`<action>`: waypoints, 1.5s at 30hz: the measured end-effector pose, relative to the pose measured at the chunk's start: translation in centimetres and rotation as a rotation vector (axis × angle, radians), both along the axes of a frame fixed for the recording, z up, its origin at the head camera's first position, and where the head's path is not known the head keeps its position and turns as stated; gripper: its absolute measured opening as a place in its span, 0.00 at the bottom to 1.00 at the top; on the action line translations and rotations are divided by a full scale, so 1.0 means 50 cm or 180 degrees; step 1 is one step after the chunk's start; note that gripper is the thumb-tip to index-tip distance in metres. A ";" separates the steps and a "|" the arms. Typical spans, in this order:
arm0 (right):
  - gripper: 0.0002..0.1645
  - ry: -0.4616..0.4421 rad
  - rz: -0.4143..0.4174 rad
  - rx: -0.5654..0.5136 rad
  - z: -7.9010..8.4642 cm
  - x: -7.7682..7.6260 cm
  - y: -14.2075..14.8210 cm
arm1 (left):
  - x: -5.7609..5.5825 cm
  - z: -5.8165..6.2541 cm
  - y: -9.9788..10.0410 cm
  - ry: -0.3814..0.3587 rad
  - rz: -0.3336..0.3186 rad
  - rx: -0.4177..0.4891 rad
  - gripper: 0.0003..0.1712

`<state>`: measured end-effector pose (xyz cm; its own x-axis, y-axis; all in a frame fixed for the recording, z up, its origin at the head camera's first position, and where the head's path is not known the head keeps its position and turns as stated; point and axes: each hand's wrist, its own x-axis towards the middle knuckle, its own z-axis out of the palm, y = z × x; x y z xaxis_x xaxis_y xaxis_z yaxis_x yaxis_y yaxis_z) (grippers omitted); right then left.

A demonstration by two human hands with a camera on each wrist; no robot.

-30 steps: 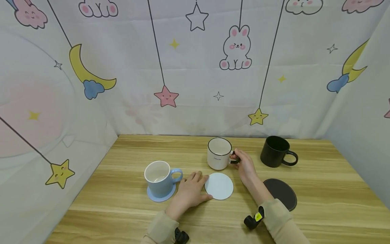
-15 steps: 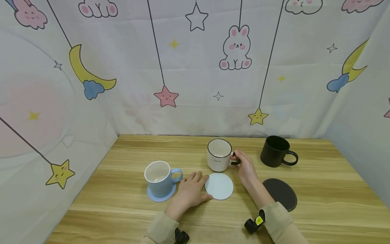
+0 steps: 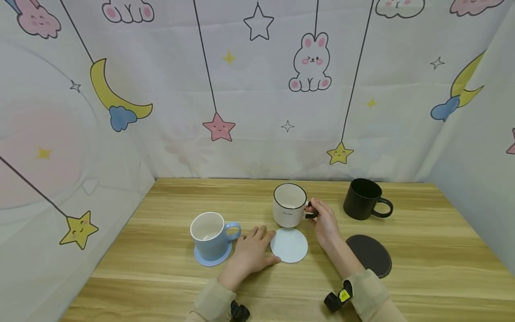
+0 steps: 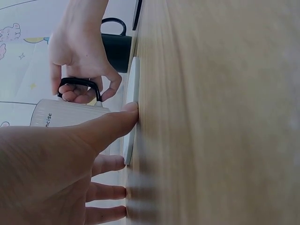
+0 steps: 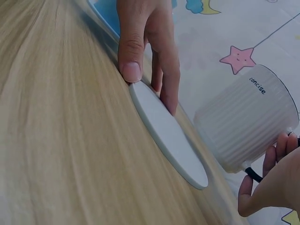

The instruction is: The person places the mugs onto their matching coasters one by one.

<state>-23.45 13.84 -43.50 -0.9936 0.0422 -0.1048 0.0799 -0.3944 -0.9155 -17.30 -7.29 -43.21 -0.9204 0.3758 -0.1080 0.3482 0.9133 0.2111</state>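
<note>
A white ribbed mug [image 3: 289, 210] with a black rim and the word "concise" is held by its black handle [image 4: 79, 81] in my right hand [image 3: 326, 223]. In both wrist views its base appears slightly above the table, just behind a round white coaster [image 3: 289, 245]. My left hand [image 3: 253, 255] lies at the coaster's left side, fingers spread; its thumb [image 5: 131, 70] and index finger touch the coaster's edge. Left of that hand, a light blue mug [image 3: 211, 239] stands on a blue coaster [image 3: 201, 259], its handle close to my fingers.
A black mug [image 3: 363, 199] stands at the back right, its handle pointing right. Nearer, a round black coaster [image 3: 370, 255] lies partly behind my right forearm. A printed cloth [image 3: 257, 89] hangs behind the wooden table [image 3: 141, 286] and along both sides.
The white mug, in my right hand, has come slightly nearer to the white coaster. My left hand and the other mugs have stayed where they were.
</note>
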 end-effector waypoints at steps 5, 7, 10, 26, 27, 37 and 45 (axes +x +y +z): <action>0.24 0.0021 0.0008 -0.0036 0.000 0.008 0.004 | -0.002 -0.005 0.001 0.0013 -0.0001 -0.0025 0.43; 0.24 0.0020 0.0014 -0.0051 0.000 0.014 0.006 | -0.001 -0.007 0.002 0.0012 -0.0003 -0.0038 0.43; 0.25 0.0012 0.0023 -0.0062 -0.002 0.020 0.009 | 0.000 -0.008 0.002 0.0021 -0.0009 -0.0043 0.43; 0.23 -0.0048 0.0037 0.0036 -0.009 0.042 0.019 | 0.001 -0.006 -0.001 -0.0026 0.0026 0.0065 0.43; 0.23 -0.0050 0.0048 0.0036 -0.008 0.043 0.020 | 0.000 -0.007 -0.001 -0.0025 0.0027 0.0059 0.43; 0.24 -0.0013 0.0102 0.0019 -0.001 0.056 0.023 | -0.004 -0.013 -0.002 -0.0006 0.0029 0.0049 0.43; 0.26 0.0018 0.0175 0.0005 0.005 0.067 0.026 | -0.001 -0.009 0.000 -0.0011 0.0019 0.0039 0.43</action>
<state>-20.12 15.13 -43.26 -0.9950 -0.0124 -0.0993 0.0963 -0.3881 -0.9166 -17.38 -7.29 -43.65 -0.9222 0.3717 -0.1065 0.3420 0.9127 0.2234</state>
